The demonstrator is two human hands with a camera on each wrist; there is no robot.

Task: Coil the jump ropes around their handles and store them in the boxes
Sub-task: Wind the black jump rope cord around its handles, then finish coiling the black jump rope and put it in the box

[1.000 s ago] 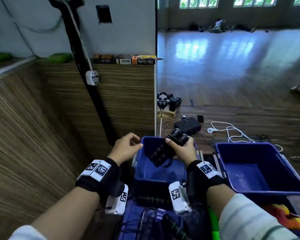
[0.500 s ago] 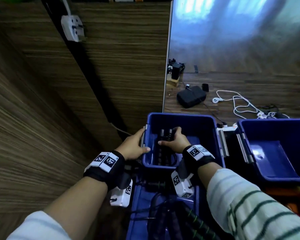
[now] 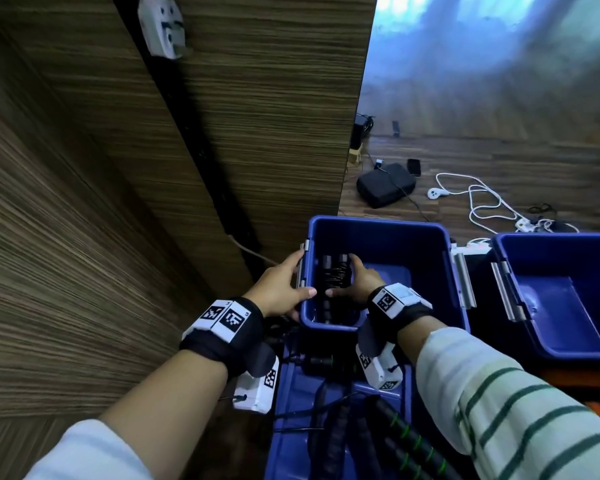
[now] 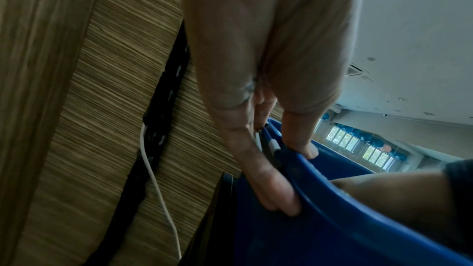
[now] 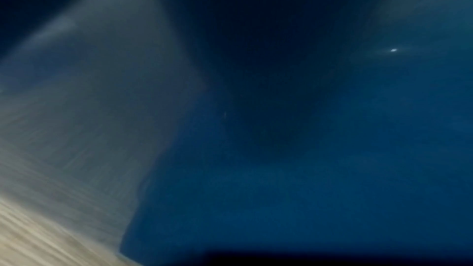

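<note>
Close to the person, more jump ropes [image 3: 392, 441] lie loose in a blue bin, not yet coiled. They could tangle when one is pulled out.

A bit farther, the left hand [image 3: 280, 289] holds the side of the blue box [image 3: 378, 226], thumb over the rim and fingers curled on the outside wall. The right hand [image 3: 359, 282] is down inside the box, and its grip wraps around the coiled jump rope [image 3: 333, 277], which sits low by the left wall. If this hand lets go too fast, the coil may spring loose and unwind. The box could also tip if the left hand pulls on its rim. The right wrist view is too dark and blurry to help.

Past that, the second blue box [image 3: 568, 296] has no rope in it that can be seen.

A second ago, the coiled rope was up above the box and the left hand was not touching the rim. Now the rope is down inside, and the head looks lower.
</note>
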